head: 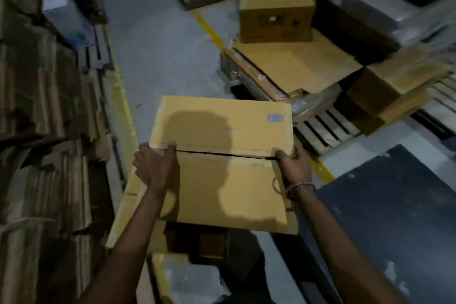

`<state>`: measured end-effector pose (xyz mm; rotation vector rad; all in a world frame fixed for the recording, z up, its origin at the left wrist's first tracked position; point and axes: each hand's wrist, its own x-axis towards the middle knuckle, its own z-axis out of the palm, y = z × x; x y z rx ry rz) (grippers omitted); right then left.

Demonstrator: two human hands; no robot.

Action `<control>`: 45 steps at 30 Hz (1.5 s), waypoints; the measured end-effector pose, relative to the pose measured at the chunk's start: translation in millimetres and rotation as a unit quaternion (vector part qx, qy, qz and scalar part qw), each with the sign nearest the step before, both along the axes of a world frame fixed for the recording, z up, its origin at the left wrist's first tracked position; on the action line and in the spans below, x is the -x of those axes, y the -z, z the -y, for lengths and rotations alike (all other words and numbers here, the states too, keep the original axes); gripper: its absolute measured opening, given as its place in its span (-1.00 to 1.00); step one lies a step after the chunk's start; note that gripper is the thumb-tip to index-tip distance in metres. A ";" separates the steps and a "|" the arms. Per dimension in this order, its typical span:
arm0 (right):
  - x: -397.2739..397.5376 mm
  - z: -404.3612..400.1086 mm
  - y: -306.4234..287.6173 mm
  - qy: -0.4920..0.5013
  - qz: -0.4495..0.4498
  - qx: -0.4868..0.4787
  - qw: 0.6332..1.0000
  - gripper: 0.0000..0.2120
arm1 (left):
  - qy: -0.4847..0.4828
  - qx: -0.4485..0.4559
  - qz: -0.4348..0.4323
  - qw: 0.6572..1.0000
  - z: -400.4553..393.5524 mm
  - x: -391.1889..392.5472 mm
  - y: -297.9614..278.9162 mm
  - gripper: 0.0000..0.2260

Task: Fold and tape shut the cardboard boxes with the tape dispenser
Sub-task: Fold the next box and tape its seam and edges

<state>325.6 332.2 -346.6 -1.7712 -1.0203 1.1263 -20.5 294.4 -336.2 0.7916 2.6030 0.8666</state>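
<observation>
Box (222, 155) flaps shut | L hand (154, 164); R hand (292, 166) grip seam ends

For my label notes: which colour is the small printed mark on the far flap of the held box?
Blue, on the printed mark near the flap's right corner, head view.

Head cam, wide-angle, looks fwd/down, close over box (222, 155).

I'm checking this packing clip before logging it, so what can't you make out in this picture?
- Tape dispenser: nowhere in the head view.
- Inside of the cardboard box: hidden by its closed flaps.
- Fingertips of the left hand and right hand: curl over the box edges.
- Printing on the far box: blurred.
</observation>
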 end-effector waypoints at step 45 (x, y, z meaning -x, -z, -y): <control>-424.4 566.2 114.0 0.476 0.199 0.320 0.795 -0.56 | 0.833 -0.085 -0.172 0.519 259.5 -671.6 110.0 -0.48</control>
